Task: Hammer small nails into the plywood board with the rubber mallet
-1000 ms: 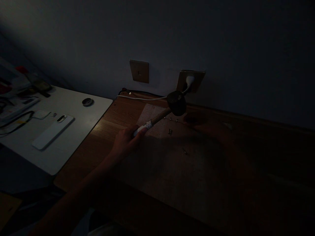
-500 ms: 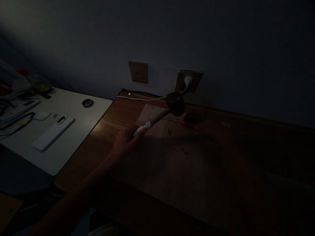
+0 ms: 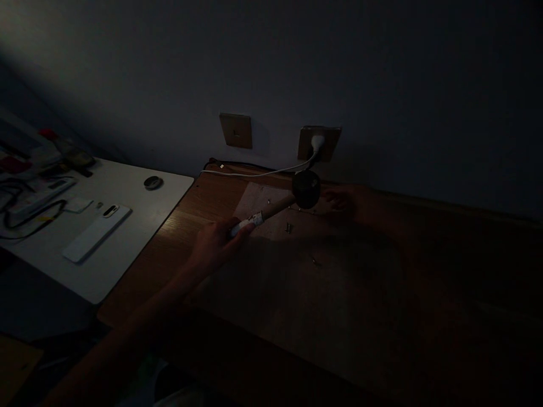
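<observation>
My left hand (image 3: pixel 216 240) is closed round the white-wrapped grip of a mallet (image 3: pixel 278 208). Its wooden handle slants up to the right, ending in a round black head above the pale board (image 3: pixel 271 294). Just right of that head is my right hand (image 3: pixel 350 203), deep in shadow, its fingers loosely bent and apart with nothing visible in them. Small metal pieces like screws (image 3: pixel 300 210) stand in a row along the far part of the board. More screw-like pieces (image 3: pixel 288 228) are nearer, and another (image 3: pixel 314 260) lies towards the middle.
Left of the wooden desk (image 3: pixel 169 240) is a white table (image 3: pixel 139 226) with a white phone (image 3: pixel 97 234), a round dark lid-like object (image 3: pixel 153 182), cables and a power strip (image 3: pixel 46 198). A white plug (image 3: pixel 317 141) and its cord sit at the wall behind. The right side is very dark.
My right hand has drawn back slightly to the right and up from the row of small metal pieces. The mallet's head sits slightly lower, still in my left hand. The view has shifted a little.
</observation>
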Motion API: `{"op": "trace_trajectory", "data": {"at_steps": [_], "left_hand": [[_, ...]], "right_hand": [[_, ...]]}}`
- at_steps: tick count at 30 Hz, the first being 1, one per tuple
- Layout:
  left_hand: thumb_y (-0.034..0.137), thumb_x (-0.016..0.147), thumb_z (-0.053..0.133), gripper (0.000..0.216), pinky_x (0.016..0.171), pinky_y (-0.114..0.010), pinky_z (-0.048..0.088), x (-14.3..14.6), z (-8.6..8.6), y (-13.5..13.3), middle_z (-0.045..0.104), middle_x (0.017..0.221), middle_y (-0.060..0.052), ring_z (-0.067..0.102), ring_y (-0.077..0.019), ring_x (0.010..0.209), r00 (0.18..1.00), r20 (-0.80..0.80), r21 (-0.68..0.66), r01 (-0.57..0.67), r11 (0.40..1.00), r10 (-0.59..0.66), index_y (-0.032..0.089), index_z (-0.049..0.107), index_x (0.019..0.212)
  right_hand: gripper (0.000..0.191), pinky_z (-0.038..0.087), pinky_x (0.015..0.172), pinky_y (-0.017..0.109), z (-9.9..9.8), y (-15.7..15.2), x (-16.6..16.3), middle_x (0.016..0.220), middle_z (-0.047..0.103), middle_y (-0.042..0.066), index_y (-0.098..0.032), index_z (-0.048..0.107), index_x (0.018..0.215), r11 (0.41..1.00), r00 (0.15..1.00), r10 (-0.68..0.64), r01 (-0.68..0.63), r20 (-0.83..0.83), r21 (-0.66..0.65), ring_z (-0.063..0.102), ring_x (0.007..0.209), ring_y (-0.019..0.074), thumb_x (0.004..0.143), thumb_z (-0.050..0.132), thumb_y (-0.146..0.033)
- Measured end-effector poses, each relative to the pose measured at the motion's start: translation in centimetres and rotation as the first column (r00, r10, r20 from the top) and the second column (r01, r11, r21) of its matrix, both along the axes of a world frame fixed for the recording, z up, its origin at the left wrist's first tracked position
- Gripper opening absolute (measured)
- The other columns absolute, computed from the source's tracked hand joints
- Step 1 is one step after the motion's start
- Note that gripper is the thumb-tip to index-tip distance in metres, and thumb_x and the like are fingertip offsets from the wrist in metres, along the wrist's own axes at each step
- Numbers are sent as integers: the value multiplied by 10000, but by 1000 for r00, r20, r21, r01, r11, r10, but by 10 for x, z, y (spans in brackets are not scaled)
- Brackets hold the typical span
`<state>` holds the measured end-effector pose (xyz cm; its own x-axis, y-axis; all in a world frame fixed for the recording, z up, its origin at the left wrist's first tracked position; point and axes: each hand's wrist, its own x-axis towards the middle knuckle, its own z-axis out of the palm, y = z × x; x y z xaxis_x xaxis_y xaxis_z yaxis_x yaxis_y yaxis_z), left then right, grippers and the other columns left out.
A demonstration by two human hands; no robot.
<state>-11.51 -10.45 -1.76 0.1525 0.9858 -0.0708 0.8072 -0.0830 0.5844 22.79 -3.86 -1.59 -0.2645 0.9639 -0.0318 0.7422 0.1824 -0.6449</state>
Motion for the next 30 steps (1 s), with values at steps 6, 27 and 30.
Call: {"op": "trace_trajectory", "data": {"at_steps": [6, 27, 30], "left_hand": [[683, 965, 432, 545, 548, -281, 247, 13, 6, 1, 562, 600, -13, 550, -173, 550, 992, -98, 38, 79, 996, -75, 214, 620, 760], [714, 946, 391, 601, 530, -266, 272, 17, -8, 3, 544, 634, -7, 550, -172, 592, 998, 66, -48, 18, 999, -15, 189, 650, 808], [714, 946, 391, 602, 531, -266, 274, 15, -9, 4, 525, 625, -2, 538, -167, 590, 994, 113, -41, 9, 999, -4, 188, 625, 767]], "right_hand": [[470, 586, 873, 411, 12, 0, 17, 1152, 757, 186, -145, 722, 1234, 999, 996, -25, 29, 85, -43, 721, 1006, 315, 793, 814, -279], [198, 535, 721, 374, 52, -28, 10, 928, 787, 96, -214, 728, 918, 998, 928, 29, -46, 371, 37, 741, 836, 283, 900, 700, -408], [237, 506, 682, 349, 36, -53, -10, 881, 766, 74, -230, 721, 906, 988, 944, 142, -155, 299, 18, 710, 776, 242, 964, 634, -443]]}}
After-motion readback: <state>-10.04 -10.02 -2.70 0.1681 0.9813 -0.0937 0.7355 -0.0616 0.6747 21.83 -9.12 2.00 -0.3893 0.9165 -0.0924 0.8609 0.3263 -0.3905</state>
